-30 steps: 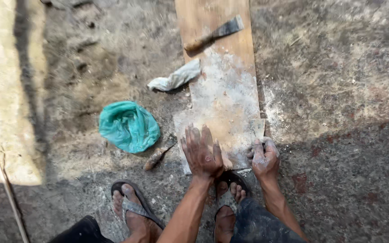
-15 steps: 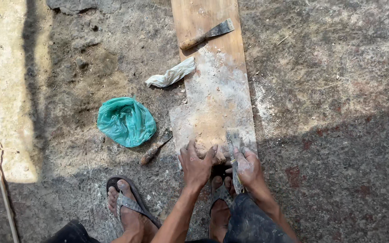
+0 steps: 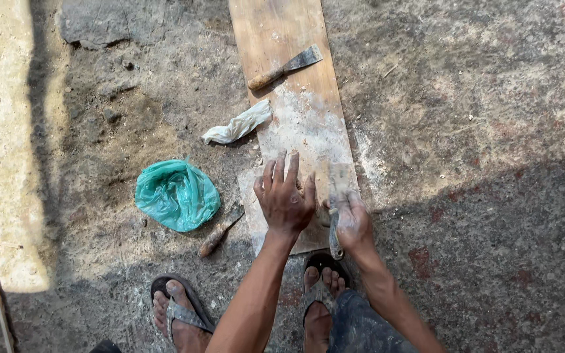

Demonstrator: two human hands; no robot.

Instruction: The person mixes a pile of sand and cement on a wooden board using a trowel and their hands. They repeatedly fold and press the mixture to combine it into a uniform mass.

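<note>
Fingers: left hand (image 3: 286, 199) lies flat and spread, grasping nothing, pressing the board; right hand (image 3: 352, 222) is clenched round a scraper (image 3: 336, 196) whose blade rests on the board's dusty near end.
Ground (image 3: 492, 98): rough, dusty concrete, half in shadow.
Board (image 3: 282, 39): long plank lying flat, white powder over its near half.
Bag (image 3: 176, 195): crumpled green plastic, left of the board.
Feet (image 3: 181, 314): in sandals, one just beneath the board's end.
Rag (image 3: 238, 124): white, at the board's left edge.
Second scraper (image 3: 286, 67): lying on the far part.
Small tool (image 3: 220, 234): on the ground near the bag.
Risk: the blade, if it skids on the powder, could nick the spread left fingers (image 3: 276, 173) close beside it.
</note>
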